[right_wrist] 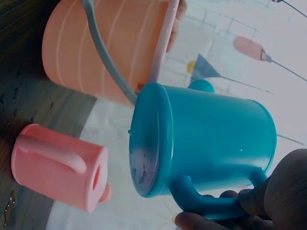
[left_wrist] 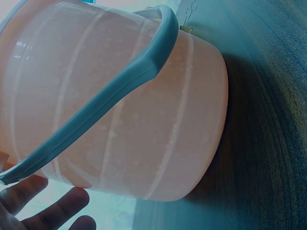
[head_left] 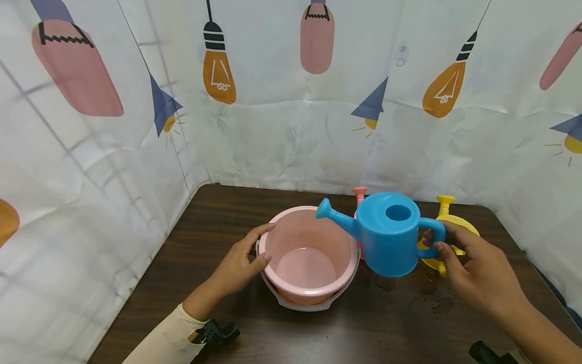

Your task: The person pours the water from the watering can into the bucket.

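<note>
Hanging just left of the right hand (head_left: 477,265), which grips its handle (head_left: 431,223), blue watering can (head_left: 390,242) points its spout (head_left: 340,218) leftward at the pink bucket (head_left: 311,291), between both hands, left hand (head_left: 238,264) resting spread at the bucket's near-side rim.

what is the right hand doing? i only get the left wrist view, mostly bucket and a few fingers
Observer: The right hand holds a blue watering can by its handle.
Operator: is the can lifted or set down
Observer: Lifted off the table; the right wrist view shows its underside.
Operator: any other cans around
Observer: Yes, a pink watering can stands on the table, plain in the right wrist view.
</note>
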Demonstrator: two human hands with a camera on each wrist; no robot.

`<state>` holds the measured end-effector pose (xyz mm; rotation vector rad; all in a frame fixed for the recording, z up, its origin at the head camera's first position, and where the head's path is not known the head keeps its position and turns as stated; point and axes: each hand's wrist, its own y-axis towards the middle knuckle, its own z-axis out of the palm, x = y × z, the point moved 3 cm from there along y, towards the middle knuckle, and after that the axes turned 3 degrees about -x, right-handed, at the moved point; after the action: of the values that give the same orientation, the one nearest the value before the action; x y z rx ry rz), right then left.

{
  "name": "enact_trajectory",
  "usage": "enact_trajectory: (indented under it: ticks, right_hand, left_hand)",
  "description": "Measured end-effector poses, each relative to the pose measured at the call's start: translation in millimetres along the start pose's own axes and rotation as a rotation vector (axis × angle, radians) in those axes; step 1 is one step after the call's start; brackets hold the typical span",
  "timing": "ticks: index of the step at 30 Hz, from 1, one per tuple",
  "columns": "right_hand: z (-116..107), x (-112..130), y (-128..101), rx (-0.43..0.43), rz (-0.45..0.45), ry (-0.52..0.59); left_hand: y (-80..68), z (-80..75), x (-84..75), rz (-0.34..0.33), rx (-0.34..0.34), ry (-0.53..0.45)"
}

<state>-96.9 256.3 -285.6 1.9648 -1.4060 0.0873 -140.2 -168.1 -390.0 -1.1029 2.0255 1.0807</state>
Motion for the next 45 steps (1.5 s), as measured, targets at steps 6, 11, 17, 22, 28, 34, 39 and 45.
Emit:
enact_trajectory:
  ticks: [6, 11, 17, 22, 28, 34, 39, 45]
  right_hand:
    - [0.5, 4.3, 2.3, 0.0, -0.065, 0.008]
    - [0.0, 9.3, 5.0, -0.005, -0.146, -0.036]
    - [-0.5, 14.8, 9.4, -0.007, -0.203, -0.064]
    - [-1.9, 18.6, 16.5, -0.003, -0.267, -0.048]
    - [-5.3, 21.8, 26.7, 0.031, -0.284, -0.056]
    - [-6.6, 20.3, 36.2, 0.069, -0.272, -0.05]
    - [-7.4, 18.5, 40.7, 0.088, -0.275, -0.039]
    - [-8.7, 19.8, 45.6, 0.114, -0.269, -0.05]
  left_hand:
    - [-0.1, -0.1, -0.5, 0.002, 0.001, -0.004]
    - [-0.2, -0.1, -0.5, 0.006, 0.0, -0.002]
    - [0.1, 0.4, 0.0, 0.014, -0.002, 0.003]
    - [-0.2, 0.5, 0.4, 0.016, -0.006, 0.003]
    - [-0.6, 0.6, 1.7, 0.035, -0.012, -0.005]
    - [-0.8, 1.2, 3.4, 0.059, -0.017, -0.013]
    - [-0.7, 1.6, 3.7, 0.056, -0.019, -0.01]
    - [-0.5, 1.3, 3.4, 0.054, -0.024, -0.002]
